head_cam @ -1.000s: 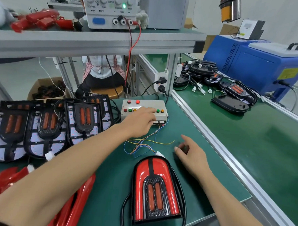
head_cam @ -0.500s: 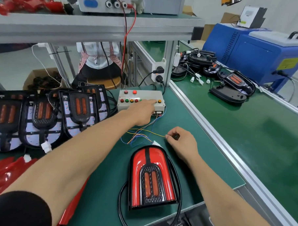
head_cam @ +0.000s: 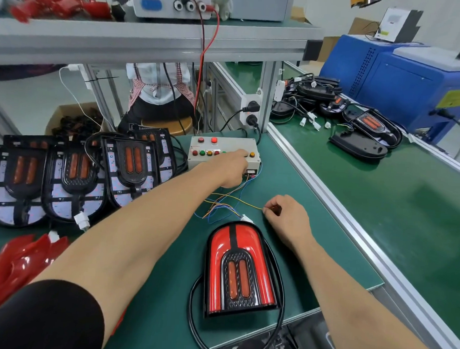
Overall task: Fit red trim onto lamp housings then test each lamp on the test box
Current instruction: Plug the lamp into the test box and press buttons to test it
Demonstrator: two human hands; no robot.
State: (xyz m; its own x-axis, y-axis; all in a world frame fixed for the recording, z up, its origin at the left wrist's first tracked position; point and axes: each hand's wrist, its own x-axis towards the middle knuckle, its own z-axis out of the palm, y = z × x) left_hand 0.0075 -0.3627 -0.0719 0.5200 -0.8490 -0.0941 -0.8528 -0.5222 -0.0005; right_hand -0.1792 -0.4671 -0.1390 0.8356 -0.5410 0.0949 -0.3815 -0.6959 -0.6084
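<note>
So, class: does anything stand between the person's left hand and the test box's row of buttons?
Nothing visible does. The left hand already rests on the test box, fingers reaching its button row. The right hand pinches a wire off to the side, clear of that reach.

the left hand [head_cam: 230,169] is covering some test box [head_cam: 224,154] buttons; the right hand's [head_cam: 287,219] pinched fingertips are hiding what they're holding.

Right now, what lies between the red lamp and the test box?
In the head view, loose coloured wires and a white connector lie on the green mat between lamp and test box.
</note>
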